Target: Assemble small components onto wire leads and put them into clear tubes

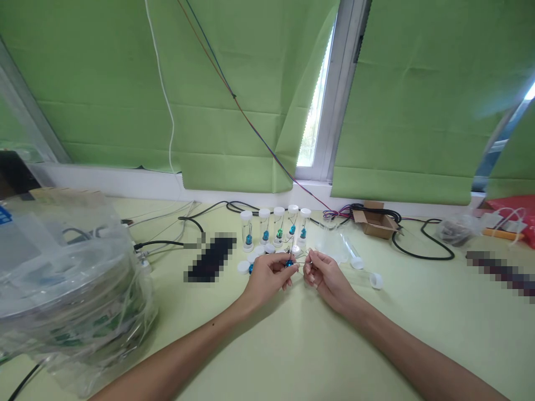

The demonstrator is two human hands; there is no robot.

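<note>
My left hand (270, 274) pinches a small blue part (289, 263) with thin wire leads, one of which points upward. Close beside it, my right hand (328, 277) is closed, thumb against fingers, on a thin wire lead (304, 263) that runs across from the blue part. Just beyond both hands, several clear tubes (264, 225) with white caps stand upright in a row. Each holds a small blue or green part with leads. White caps (243, 267) lie by my left hand, partly hidden by it. Clear tubes (351, 252) lie on their sides beyond my right hand.
A large plastic-wrapped stack of reels (75, 289) fills the left side of the table (284, 356). A blurred-out dark object (211, 259) lies left of the tubes. Black cables (434, 257) and a small open cardboard box (378, 225) are at the back right.
</note>
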